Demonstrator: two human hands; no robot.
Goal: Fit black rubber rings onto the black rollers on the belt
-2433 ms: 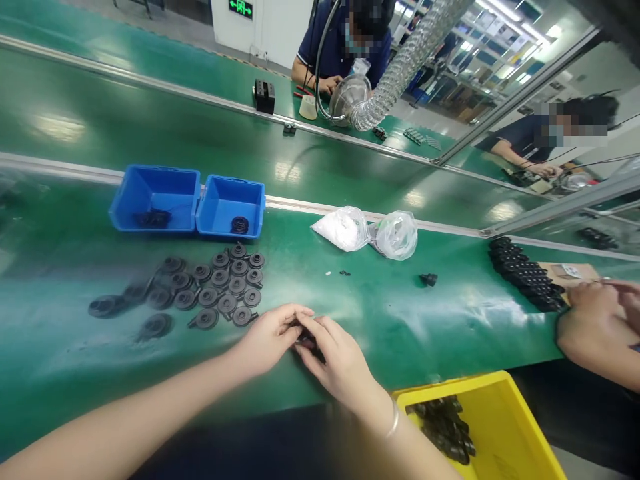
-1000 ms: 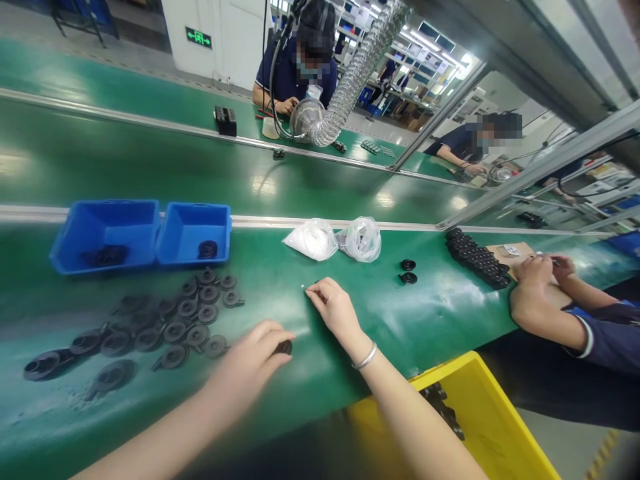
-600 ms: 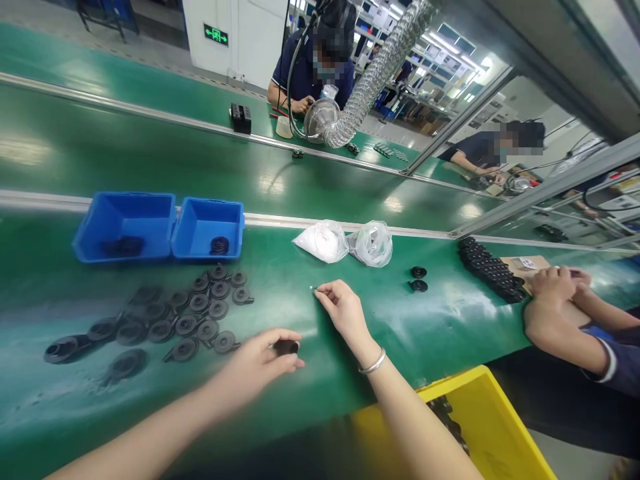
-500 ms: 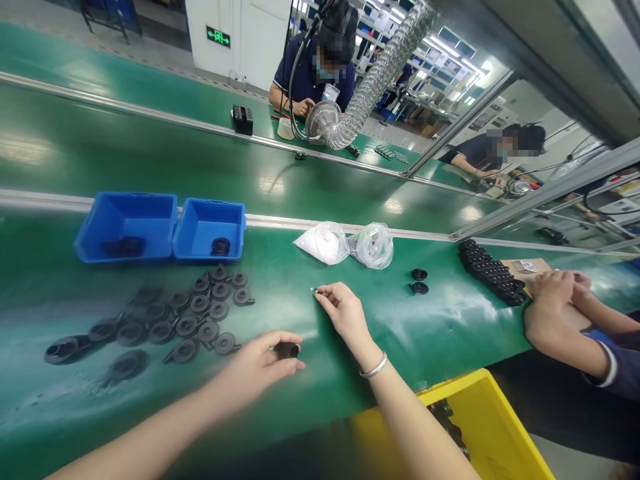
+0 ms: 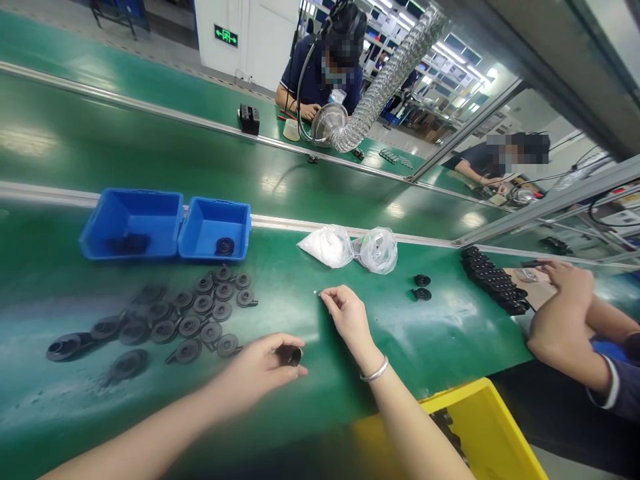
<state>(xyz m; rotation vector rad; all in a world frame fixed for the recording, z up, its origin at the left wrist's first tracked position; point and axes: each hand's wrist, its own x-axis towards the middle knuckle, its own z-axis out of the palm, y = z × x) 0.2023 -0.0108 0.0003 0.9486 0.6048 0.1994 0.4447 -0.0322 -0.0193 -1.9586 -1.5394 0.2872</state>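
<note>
My left hand [image 5: 270, 363] is closed around a small black plastic part with a round open end [image 5: 294, 357], held just above the green table. My right hand [image 5: 345, 310] is pinched at the tabletop, thumb and forefinger together; what lies between the fingertips is too small to make out. Just left of those fingertips is a tiny white piece [image 5: 315, 292] on the table. Several round black plastic parts with short side spouts [image 5: 204, 305] lie spread out to the left of my left hand.
Two blue bins [image 5: 133, 247] [image 5: 213, 251] hold a few black parts. Behind my right hand sit two clear plastic bags [image 5: 327, 245] [image 5: 379, 251]. Two black parts [image 5: 422, 294] and a stack of black parts [image 5: 493, 280] lie rightward, near a co-worker's arms [image 5: 565, 313]. A yellow crate [image 5: 505, 427] stands below.
The view has shifted slightly. My right fingertips now sit a little right of the tiny white piece. My left hand keeps hold of the black part. The co-worker's hands at right have moved.
</note>
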